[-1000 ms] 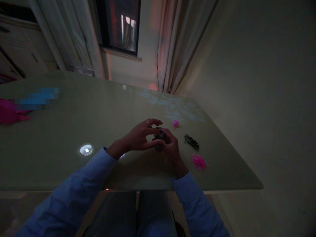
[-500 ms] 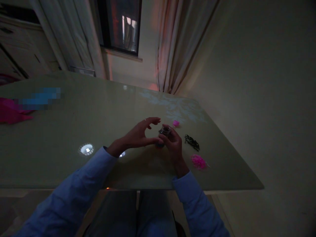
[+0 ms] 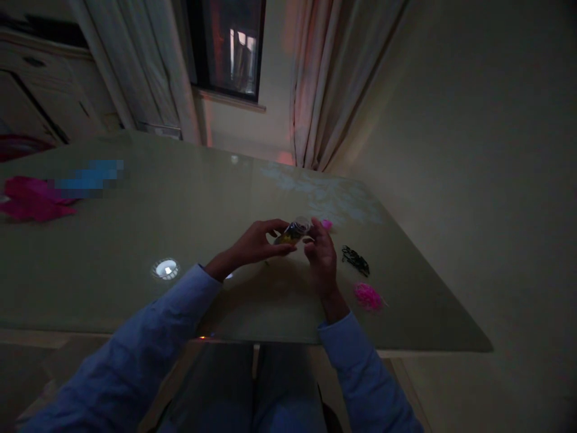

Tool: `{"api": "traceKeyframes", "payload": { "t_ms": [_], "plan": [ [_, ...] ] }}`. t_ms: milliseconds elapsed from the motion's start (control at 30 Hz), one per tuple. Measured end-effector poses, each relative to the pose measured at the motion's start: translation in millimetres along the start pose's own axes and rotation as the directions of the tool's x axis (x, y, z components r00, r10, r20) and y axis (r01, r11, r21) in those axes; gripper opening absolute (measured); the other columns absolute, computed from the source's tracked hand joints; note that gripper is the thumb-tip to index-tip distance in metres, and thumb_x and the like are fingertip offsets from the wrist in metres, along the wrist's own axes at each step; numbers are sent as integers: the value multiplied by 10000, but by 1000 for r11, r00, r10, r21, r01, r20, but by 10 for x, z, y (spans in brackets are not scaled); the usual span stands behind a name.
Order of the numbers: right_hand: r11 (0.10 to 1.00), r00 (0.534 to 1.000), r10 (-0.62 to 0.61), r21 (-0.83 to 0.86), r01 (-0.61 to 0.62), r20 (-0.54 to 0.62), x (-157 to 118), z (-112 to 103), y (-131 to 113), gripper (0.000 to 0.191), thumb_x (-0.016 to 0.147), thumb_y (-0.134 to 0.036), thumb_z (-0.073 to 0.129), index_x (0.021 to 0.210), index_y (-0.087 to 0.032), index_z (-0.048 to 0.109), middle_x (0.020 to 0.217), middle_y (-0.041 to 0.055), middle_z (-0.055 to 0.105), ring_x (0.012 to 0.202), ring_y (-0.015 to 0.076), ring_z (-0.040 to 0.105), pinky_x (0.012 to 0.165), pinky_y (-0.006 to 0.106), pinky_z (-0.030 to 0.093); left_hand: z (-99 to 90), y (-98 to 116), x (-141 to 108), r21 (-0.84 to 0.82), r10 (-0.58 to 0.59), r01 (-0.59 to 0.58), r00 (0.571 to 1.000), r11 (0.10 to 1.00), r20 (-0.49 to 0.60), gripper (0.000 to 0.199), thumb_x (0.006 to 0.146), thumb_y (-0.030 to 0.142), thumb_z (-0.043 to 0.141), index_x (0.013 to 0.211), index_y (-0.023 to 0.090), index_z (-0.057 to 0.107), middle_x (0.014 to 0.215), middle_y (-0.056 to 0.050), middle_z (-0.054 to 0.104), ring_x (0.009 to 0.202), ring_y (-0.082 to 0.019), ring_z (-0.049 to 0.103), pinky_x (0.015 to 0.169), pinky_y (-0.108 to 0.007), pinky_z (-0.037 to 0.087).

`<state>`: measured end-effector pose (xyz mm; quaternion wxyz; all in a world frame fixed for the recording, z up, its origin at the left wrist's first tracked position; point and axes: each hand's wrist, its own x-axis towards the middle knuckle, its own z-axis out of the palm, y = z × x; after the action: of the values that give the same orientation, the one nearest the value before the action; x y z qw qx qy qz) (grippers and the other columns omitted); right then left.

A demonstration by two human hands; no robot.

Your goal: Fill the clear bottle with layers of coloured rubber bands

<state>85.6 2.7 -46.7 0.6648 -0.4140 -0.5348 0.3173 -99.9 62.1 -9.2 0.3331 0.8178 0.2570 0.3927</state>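
Note:
My left hand (image 3: 261,243) grips a small glass jar (image 3: 291,233) by its body, fingers on the far side and thumb in front. The jar leans to the right, with its threaded, uncapped mouth toward my right hand (image 3: 321,252). Something yellowish and dark shows inside, too dim to name. My right hand is close to the mouth, its thumb and fingers apart and nothing visible in them. Whether a fingertip touches the rim, I cannot tell. A small pink object (image 3: 327,225) lies on the table just behind the right fingers, partly hidden.
On the glossy table (image 3: 216,204), a black tangled bundle (image 3: 356,260) and a pink stringy bundle (image 3: 368,297) lie right of my right hand. Farther left are a pink cloth or bag (image 3: 33,198) and a blurred blue item (image 3: 90,178). A wall stands along the right.
The jar has passed from my right hand to my left and has gone from nearly upright to tilted rightward. My right hand has let go, and the view has shifted slightly.

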Motion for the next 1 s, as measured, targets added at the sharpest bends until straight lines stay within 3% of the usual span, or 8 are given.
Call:
{"api": "traceKeyframes", "payload": {
  "t_ms": [67,167,300,433,633,733,800,1000],
  "plan": [
    [993,1000,23,-112,-23,-1,2,2,3,501,851,-557,710,1251,-258,672,1136,82,702,1011,218,657,858,363,542,-66,-7,16,15,-14,15,997,1000,-77,400,790,426,786,1098,177,726,1029,-61,783,866,-192,722,782,-306,561],
    [933,992,58,-359,-13,116,-21,25,46,308,832,-439,751,1052,-223,742,971,60,696,837,186,629,766,331,535,-134,-21,30,25,-23,29,978,999,-208,379,780,396,782,1077,169,720,1037,-66,780,891,-192,724,762,-291,567],
    [807,940,86,-576,129,330,-79,100,141,249,802,-359,797,1007,-219,778,975,75,699,915,225,634,852,384,534,-164,-49,31,56,-22,44,942,997,-334,359,782,386,771,1054,158,712,1006,-72,781,887,-193,723,726,-282,563],
    [695,886,171,-690,202,431,-122,168,162,201,806,-319,815,971,-205,801,990,93,700,1002,258,633,946,426,502,-158,-90,25,102,-7,47,931,994,-364,356,775,375,779,1046,155,709,991,-75,780,857,-188,717,717,-285,556],
    [665,857,149,-691,281,493,-149,202,136,100,893,-237,716,938,-209,800,934,83,707,944,228,633,911,381,493,-126,-141,24,121,0,45,937,992,-350,377,770,377,786,1067,159,705,1012,-75,780,876,-193,720,723,-287,554],
    [675,867,122,-681,284,483,-142,200,139,115,912,-219,672,931,-190,782,930,95,707,940,234,628,900,383,489,-119,-170,23,135,0,47,943,990,-334,372,777,392,780,1067,173,702,1013,-70,780,886,-195,723,725,-288,555],
    [715,898,94,-657,240,430,-124,185,139,135,923,-200,630,909,-185,764,927,96,702,937,230,628,891,377,488,-117,-205,21,153,-3,56,945,987,-326,381,783,406,776,1075,175,699,1023,-72,779,891,-201,723,727,-295,558],
    [875,990,58,-485,14,131,-39,63,112,152,899,-318,619,843,-209,710,886,54,686,859,202,628,815,340,499,-107,-337,2,275,8,76,956,958,-294,406,802,419,764,1115,172,686,1071,-100,767,937,-242,719,758,-346,571]
  ]
}}
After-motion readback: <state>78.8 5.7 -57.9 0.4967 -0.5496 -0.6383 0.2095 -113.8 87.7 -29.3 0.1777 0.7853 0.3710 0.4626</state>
